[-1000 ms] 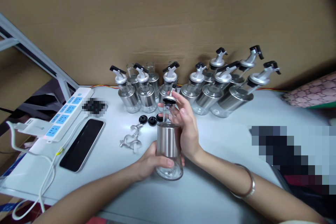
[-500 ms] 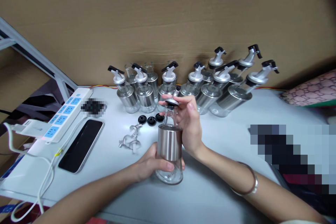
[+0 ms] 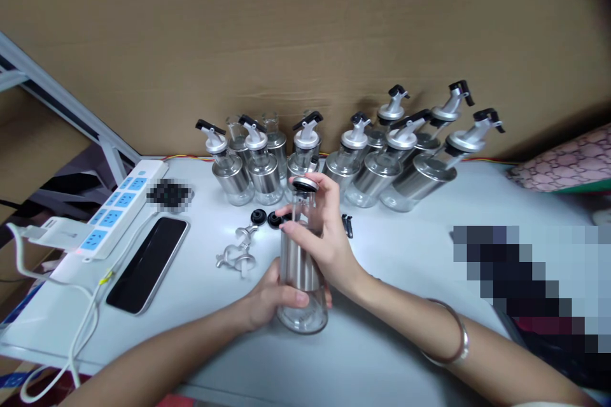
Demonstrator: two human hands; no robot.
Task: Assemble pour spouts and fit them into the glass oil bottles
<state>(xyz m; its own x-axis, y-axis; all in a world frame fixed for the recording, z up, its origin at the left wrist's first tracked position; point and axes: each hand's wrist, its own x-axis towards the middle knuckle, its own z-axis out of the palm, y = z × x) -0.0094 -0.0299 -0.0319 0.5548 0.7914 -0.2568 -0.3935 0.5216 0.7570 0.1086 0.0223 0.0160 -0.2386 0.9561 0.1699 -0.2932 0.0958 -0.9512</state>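
Observation:
A glass oil bottle [image 3: 292,267] with a steel band stands nearly upright before me. My left hand [image 3: 267,297] is closed around its lower part, thumb across the front. My right hand [image 3: 333,245] curls round the neck from the right, its thumb over the upper band and a finger up at the top. A silver-and-black pourer cap [image 3: 304,185] sits at the bottle's mouth. Behind the bottle lie black stoppers [image 3: 258,217], partly covered by right fingertips in this view. Silver spout pieces [image 3: 244,261] lie to the left, and small black levers [image 3: 347,226] to the right.
Several similar bottles [image 3: 382,168] with lever pourers line the back, before a cardboard wall [image 3: 286,32]; some behind them have uncapped necks. At left are a phone [image 3: 147,267], a power strip [image 3: 119,203] and white cables [image 3: 93,311]. A pink patterned roll [image 3: 568,162] lies far right.
My right hand has slid down from the pourer cap, its thumb now crossing the front of the bottle. The bottle has shifted slightly left. The black levers have come into view.

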